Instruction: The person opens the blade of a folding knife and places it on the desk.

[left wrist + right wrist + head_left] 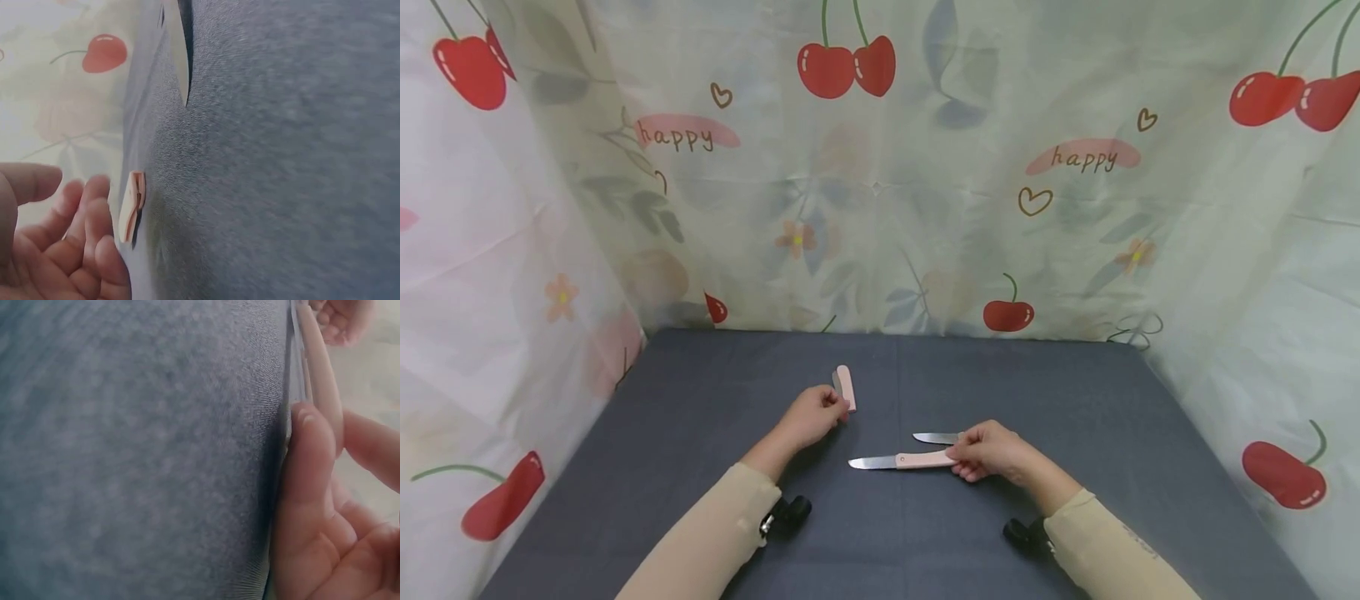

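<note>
My right hand (988, 450) pinches the end of a pink handle between thumb and forefinger. The handle belongs to an unfolded folding knife (925, 460) whose blade points left. Just behind it lies a second blade (934, 437); my right hand hides whatever it joins. In the right wrist view the thumb and forefinger press the pale handle (322, 381) from both sides, close to the cloth. My left hand (812, 415) is by the near end of a folded pink knife (846, 387). The left wrist view shows its fingers loosely bent, thumb apart, beside that folded knife (131, 206).
A dark grey cloth (880, 533) covers the table. Curtains printed with cherries (880, 192) stand at the back and both sides. Black wrist cameras (792, 515) are strapped below the beige sleeves (715, 525).
</note>
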`<action>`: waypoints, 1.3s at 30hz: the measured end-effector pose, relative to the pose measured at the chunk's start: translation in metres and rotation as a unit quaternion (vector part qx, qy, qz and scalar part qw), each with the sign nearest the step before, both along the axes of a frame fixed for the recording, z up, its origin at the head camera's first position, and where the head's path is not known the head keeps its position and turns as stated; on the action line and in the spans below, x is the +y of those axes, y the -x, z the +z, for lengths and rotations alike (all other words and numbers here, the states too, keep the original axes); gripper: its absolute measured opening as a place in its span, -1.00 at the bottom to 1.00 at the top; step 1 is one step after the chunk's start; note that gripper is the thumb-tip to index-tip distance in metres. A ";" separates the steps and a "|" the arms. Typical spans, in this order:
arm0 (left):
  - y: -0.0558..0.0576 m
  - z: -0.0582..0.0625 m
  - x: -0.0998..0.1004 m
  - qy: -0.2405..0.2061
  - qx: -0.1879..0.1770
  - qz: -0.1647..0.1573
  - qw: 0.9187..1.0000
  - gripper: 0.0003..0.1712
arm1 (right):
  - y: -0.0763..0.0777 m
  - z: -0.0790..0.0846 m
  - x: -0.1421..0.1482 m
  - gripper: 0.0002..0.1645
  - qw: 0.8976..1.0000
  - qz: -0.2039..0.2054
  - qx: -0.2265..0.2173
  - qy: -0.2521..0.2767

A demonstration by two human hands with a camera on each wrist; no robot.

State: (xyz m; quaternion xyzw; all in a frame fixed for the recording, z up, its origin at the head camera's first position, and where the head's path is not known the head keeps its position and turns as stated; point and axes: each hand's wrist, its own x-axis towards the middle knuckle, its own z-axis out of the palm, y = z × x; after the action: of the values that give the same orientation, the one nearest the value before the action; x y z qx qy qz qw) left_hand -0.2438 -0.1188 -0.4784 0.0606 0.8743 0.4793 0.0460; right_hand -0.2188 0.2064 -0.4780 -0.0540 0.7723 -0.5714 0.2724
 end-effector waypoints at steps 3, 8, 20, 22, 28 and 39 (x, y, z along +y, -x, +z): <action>0.008 0.002 0.004 0.022 0.020 0.035 0.999 -0.81 | -0.001 -0.001 -0.001 -0.84 1.000 0.000 0.010 -0.030; 0.022 0.002 0.008 0.065 0.020 0.093 0.993 -0.78 | -0.002 -0.002 -0.003 -0.84 0.997 -0.010 0.036 -0.072; 0.052 0.002 0.016 0.166 -0.052 0.156 0.972 -0.32 | -0.006 0.004 -0.013 -0.76 0.984 -0.035 0.082 -0.155; 0.055 0.003 0.018 0.179 -0.065 0.156 0.969 -0.31 | -0.006 0.006 -0.013 -0.76 0.982 -0.038 0.085 -0.162; 0.058 0.007 0.016 0.180 -0.098 0.142 0.968 -0.40 | -0.005 0.017 -0.007 -0.76 0.980 -0.035 0.093 -0.172; 0.051 0.009 0.012 0.167 -0.095 0.118 0.974 -0.71 | 0.007 0.053 -0.007 -0.73 0.963 0.007 0.132 -0.233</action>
State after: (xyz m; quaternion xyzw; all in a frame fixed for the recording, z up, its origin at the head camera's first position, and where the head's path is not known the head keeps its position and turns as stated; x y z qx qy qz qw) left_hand -0.2944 -0.1071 -0.4695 -0.0973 0.9345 0.3325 0.0815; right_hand -0.2259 0.1995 -0.4247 -0.0687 0.9128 -0.3614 0.1771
